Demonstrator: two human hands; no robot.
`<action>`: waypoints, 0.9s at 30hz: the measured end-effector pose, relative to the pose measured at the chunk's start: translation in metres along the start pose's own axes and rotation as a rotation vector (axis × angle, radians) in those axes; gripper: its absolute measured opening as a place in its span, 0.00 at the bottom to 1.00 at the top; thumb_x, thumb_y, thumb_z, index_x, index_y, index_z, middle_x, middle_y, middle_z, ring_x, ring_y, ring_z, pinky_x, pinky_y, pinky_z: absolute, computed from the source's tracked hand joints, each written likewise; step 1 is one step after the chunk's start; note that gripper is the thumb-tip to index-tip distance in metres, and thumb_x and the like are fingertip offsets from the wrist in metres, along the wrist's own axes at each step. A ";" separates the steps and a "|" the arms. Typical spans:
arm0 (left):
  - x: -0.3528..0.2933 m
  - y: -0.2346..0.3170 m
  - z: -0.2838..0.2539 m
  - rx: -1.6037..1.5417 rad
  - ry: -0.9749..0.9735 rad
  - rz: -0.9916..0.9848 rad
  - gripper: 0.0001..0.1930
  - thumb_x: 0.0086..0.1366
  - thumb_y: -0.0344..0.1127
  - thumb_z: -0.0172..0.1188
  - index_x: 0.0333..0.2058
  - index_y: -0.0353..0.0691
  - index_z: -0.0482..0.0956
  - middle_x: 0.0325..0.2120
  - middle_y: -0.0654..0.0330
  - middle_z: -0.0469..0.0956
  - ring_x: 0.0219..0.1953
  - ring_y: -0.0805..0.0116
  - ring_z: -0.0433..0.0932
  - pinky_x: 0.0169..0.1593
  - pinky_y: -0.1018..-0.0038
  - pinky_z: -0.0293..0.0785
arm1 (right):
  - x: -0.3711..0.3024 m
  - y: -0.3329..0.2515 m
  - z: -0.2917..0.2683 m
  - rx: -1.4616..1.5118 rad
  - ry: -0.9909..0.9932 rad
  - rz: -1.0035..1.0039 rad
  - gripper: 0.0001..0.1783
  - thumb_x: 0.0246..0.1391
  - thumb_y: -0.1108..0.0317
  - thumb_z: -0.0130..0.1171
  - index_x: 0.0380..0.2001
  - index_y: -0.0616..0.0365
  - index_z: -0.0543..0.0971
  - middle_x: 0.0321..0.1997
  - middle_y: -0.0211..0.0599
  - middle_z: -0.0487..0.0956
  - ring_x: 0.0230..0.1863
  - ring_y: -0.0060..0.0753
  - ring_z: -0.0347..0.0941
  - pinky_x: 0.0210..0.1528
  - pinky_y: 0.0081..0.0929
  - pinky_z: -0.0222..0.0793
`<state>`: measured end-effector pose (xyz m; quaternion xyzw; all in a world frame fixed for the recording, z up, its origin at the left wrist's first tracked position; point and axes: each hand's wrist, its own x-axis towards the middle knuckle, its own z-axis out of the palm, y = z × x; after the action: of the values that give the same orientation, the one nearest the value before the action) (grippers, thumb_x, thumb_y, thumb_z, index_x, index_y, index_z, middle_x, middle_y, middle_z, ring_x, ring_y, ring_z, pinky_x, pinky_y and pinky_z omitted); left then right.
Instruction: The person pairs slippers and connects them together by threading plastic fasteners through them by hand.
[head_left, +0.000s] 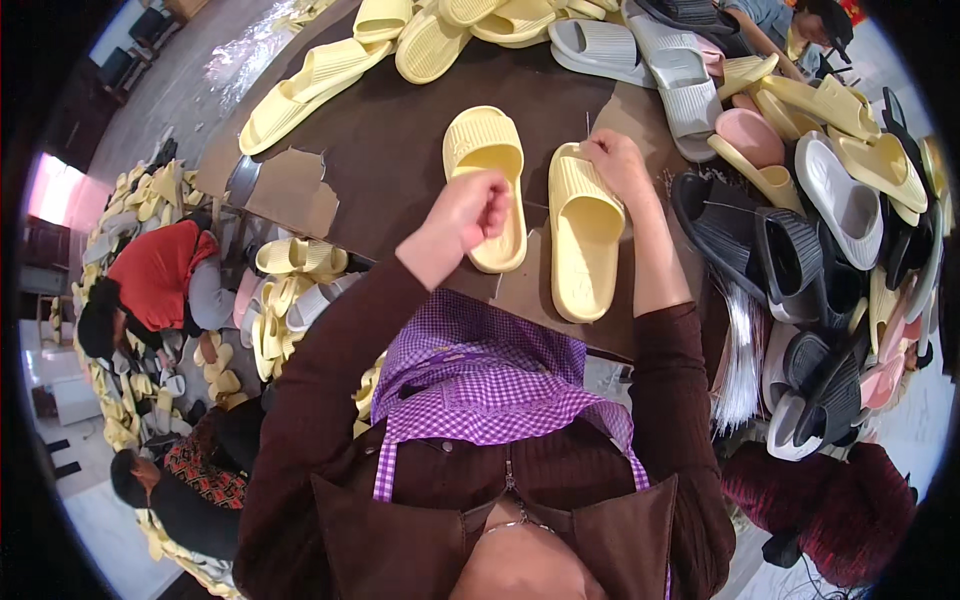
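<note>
Two pale yellow slide slippers lie side by side on the brown tabletop, toes pointing away from me. Over the footbed of the left slipper my left hand is closed, its fingers curled in; whatever it may hold is hidden. My right hand pinches at the toe end of the right slipper, by the outer edge of its ribbed strap. A thin dark strand stands up beside those fingertips. I cannot make out what is between them.
More yellow slippers line the table's far edge, with grey ones beyond my right hand. Black, grey, pink and yellow slippers pile up at right, above a hanging bundle of clear thin strands. Torn cardboard lies left. People work among slipper heaps.
</note>
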<state>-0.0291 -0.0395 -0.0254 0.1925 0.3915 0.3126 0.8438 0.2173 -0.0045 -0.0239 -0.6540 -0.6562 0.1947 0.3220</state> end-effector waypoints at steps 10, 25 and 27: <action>0.024 0.021 0.012 0.417 0.206 0.014 0.07 0.59 0.35 0.47 0.22 0.45 0.66 0.13 0.67 0.64 0.12 0.77 0.59 0.14 0.77 0.52 | 0.027 -0.029 0.022 0.033 -0.109 -0.048 0.12 0.49 0.63 0.56 0.31 0.61 0.78 0.26 0.44 0.77 0.31 0.38 0.74 0.36 0.31 0.68; 0.019 0.016 0.023 0.451 0.266 0.133 0.10 0.64 0.36 0.42 0.26 0.41 0.67 0.14 0.64 0.64 0.11 0.75 0.59 0.11 0.74 0.53 | 0.107 -0.105 0.089 -0.183 -0.541 -0.438 0.14 0.47 0.62 0.55 0.30 0.62 0.79 0.28 0.50 0.78 0.32 0.43 0.74 0.38 0.36 0.68; 0.023 0.015 0.024 0.433 0.254 0.147 0.10 0.64 0.36 0.41 0.26 0.41 0.67 0.14 0.64 0.64 0.11 0.75 0.59 0.11 0.74 0.53 | 0.112 -0.105 0.090 -0.196 -0.626 -0.368 0.12 0.47 0.62 0.55 0.28 0.61 0.78 0.23 0.36 0.75 0.27 0.29 0.71 0.33 0.30 0.67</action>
<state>-0.0045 -0.0148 -0.0146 0.3555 0.5371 0.3036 0.7021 0.0863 0.1134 0.0012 -0.4618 -0.8449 0.2603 0.0715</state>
